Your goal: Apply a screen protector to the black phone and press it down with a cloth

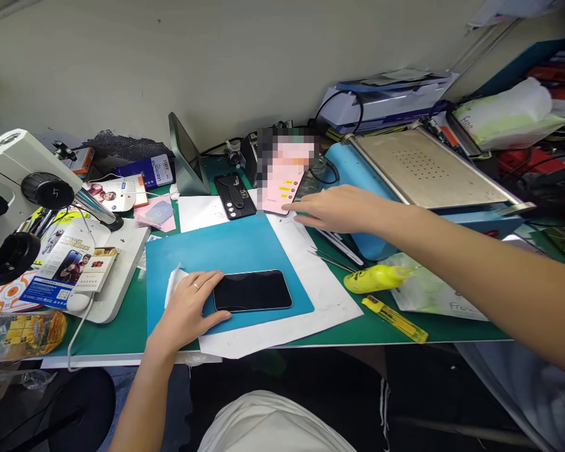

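A phone with a dark screen (253, 290) lies flat on the blue mat (188, 245). My left hand (195, 307) rests at its left end, thumb and fingers apart at the phone's edges. Farther back, a phone with a lit pink screen (282, 182) leans up, its upper part pixelated. A fingertip of my right hand (327, 210) is at the lower right edge of this lit screen, its fingers stretched out and holding nothing. Left of the lit phone lies a black phone or case (235, 196), back side up.
A white microscope (51, 182) stands at the left. A blue machine with a metal plate (424, 166) is at the right. Nearer are tweezers (332, 258), a yellow bottle (374, 279) and a yellow cutter (395, 319). White paper (329, 314) lies under the mat.
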A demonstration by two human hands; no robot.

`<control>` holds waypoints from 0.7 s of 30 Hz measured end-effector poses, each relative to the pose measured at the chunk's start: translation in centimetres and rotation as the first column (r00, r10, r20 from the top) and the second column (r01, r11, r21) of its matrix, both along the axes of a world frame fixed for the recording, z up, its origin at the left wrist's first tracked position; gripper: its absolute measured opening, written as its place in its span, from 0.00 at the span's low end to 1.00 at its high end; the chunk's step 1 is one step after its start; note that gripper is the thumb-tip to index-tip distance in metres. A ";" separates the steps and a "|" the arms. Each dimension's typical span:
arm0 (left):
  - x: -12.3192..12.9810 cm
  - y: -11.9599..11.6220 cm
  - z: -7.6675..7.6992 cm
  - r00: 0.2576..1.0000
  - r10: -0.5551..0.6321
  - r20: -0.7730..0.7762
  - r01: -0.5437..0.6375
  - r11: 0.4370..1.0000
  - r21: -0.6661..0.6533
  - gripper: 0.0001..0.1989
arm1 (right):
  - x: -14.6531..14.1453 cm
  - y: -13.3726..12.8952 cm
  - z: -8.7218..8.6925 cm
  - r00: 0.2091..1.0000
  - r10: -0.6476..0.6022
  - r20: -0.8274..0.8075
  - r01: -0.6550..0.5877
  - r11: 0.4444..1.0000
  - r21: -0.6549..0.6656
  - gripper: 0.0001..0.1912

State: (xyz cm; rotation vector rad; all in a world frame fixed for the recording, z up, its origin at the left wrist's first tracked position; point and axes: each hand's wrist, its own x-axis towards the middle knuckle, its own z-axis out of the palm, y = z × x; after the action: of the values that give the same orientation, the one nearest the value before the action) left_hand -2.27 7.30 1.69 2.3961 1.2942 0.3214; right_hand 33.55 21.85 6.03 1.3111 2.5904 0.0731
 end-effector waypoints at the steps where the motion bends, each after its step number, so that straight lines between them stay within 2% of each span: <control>1: 0.0 0.0 0.0 1.000 -0.002 0.001 0.002 1.000 -0.003 0.35 | 0.0 0.1 -0.3 1.000 0.021 -0.005 -0.021 1.000 -0.004 0.27; 5: 0.1 0.0 0.1 1.000 -0.003 0.014 0.003 1.000 -0.010 0.35 | 0.1 0.7 -1.7 0.997 0.072 -0.014 -0.072 0.997 0.000 0.28; 9: 0.2 0.0 0.2 1.000 0.004 0.016 -0.004 1.000 -0.012 0.36 | 0.2 1.3 -2.4 0.998 0.062 -0.008 -0.062 0.998 -0.013 0.29; 21: 0.1 0.0 0.1 1.000 0.007 0.003 -0.007 1.000 -0.011 0.36 | -0.4 1.0 -2.7 0.994 0.111 -0.026 -0.111 0.993 -0.027 0.27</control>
State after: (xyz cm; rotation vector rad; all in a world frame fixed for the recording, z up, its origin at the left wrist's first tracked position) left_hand -2.19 7.28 1.84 2.3820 1.3000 0.3192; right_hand 33.16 22.82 3.35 1.1648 2.6734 0.0390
